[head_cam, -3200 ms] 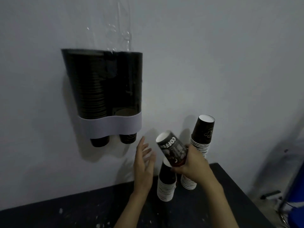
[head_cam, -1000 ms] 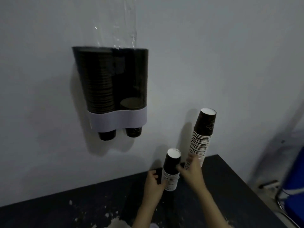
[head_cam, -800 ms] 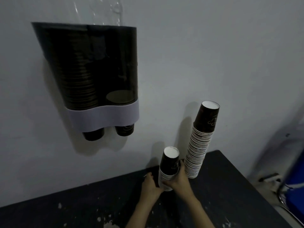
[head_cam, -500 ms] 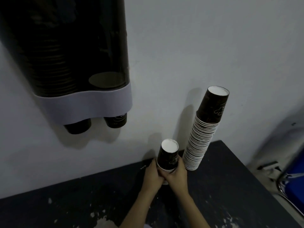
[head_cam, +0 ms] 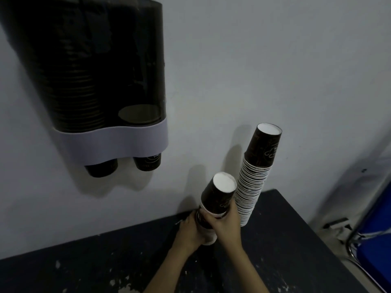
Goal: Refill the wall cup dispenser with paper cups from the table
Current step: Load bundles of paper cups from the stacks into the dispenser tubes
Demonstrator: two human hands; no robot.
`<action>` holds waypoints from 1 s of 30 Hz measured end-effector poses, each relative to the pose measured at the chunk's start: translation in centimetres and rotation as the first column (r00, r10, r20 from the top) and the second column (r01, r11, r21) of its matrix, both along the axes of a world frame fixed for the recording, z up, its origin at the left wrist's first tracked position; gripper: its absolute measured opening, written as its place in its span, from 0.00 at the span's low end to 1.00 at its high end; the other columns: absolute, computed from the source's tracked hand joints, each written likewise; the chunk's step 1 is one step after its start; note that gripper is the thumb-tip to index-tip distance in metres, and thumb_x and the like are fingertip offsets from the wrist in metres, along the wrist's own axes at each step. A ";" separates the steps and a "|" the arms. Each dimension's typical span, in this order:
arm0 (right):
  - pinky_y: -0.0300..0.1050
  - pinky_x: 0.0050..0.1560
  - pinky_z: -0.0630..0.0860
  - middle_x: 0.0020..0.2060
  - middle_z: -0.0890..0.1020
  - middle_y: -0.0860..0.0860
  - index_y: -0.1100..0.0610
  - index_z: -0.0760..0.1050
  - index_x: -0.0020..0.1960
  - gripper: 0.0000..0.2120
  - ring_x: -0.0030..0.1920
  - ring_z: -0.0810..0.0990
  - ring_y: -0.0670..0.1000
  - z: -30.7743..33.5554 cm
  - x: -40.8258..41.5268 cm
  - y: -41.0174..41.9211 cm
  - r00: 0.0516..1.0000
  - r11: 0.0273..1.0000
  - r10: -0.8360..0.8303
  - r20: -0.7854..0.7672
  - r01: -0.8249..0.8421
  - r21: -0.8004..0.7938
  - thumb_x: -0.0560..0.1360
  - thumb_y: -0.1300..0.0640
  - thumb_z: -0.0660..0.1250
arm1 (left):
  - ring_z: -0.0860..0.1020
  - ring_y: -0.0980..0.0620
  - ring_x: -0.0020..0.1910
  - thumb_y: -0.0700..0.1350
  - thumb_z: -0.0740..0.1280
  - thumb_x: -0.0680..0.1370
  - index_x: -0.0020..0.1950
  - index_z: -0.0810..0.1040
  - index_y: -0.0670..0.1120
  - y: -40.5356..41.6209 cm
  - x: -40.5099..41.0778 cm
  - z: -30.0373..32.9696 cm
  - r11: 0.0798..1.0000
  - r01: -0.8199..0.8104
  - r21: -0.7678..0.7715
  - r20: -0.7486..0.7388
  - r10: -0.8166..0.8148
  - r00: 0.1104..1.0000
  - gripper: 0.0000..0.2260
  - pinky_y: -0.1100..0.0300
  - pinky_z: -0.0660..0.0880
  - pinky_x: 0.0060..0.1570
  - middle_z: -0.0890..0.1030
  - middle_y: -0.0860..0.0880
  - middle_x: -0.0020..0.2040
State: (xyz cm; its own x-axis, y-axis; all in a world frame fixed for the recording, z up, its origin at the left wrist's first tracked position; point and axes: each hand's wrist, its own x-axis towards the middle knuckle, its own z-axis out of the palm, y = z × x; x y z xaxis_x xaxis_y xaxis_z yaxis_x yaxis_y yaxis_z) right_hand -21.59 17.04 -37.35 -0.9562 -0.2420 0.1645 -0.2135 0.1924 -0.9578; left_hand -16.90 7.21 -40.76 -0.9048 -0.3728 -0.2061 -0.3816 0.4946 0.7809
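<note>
Both hands (head_cam: 211,229) grasp short cup stack (head_cam: 215,199); tall stack (head_cam: 254,178) just beside

Dim, grey lighting throughout. Soft shadows fall left of the dispenser (head_cam: 91,81) and cup stack (head_cam: 254,176) on the wall (head_cam: 275,60). Wide-angle bending at edges; detail soft.

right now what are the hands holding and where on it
Both hands, left and right, clasp the short stack of paper cups around its lower half.

Dark, paint-flecked table (head_cam: 285,250), tall cup stack (head_cam: 251,187) standing on it, short stack (head_cam: 215,199) possibly lifted
</note>
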 end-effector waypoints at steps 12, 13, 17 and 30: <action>0.60 0.63 0.69 0.59 0.74 0.50 0.53 0.65 0.62 0.36 0.62 0.71 0.55 14.2 2.7 4.6 0.952 0.664 0.284 -0.115 -0.109 0.740 0.60 0.43 0.75 | 0.73 0.62 0.57 0.52 0.60 0.75 0.67 0.62 0.59 3.6 6.0 14.3 0.865 -0.105 0.491 -0.610 0.428 0.667 0.20 0.78 0.72 0.47 0.72 0.59 0.58; 0.52 0.57 0.75 0.56 0.75 0.50 0.54 0.65 0.61 0.35 0.58 0.75 0.53 15.4 3.1 4.8 0.946 0.713 0.306 -0.110 -0.151 0.685 0.59 0.46 0.76 | 0.74 0.61 0.57 0.54 0.59 0.73 0.64 0.63 0.61 4.0 6.4 15.3 0.855 -0.069 0.514 -0.621 0.427 0.657 0.19 0.76 0.74 0.47 0.72 0.61 0.57; 0.31 0.36 0.73 0.51 0.75 0.49 0.54 0.64 0.58 0.31 0.49 0.77 0.46 21.4 5.3 5.4 0.923 0.867 0.379 -0.065 -0.330 0.373 0.62 0.58 0.78 | 0.74 0.59 0.57 0.61 0.58 0.71 0.60 0.65 0.63 4.4 9.1 18.4 0.809 -0.067 0.584 -0.634 0.506 0.585 0.18 0.64 0.72 0.51 0.73 0.57 0.60; 0.52 0.67 0.68 0.66 0.72 0.57 0.53 0.65 0.70 0.32 0.67 0.69 0.57 44.0 5.7 -5.3 0.742 0.982 0.173 -0.648 -0.079 0.171 0.70 0.45 0.69 | 0.69 0.50 0.54 0.38 0.62 0.77 0.68 0.66 0.42 -0.3 11.7 19.0 0.718 -0.303 0.627 -0.484 0.664 0.570 0.20 0.62 0.62 0.54 0.73 0.38 0.63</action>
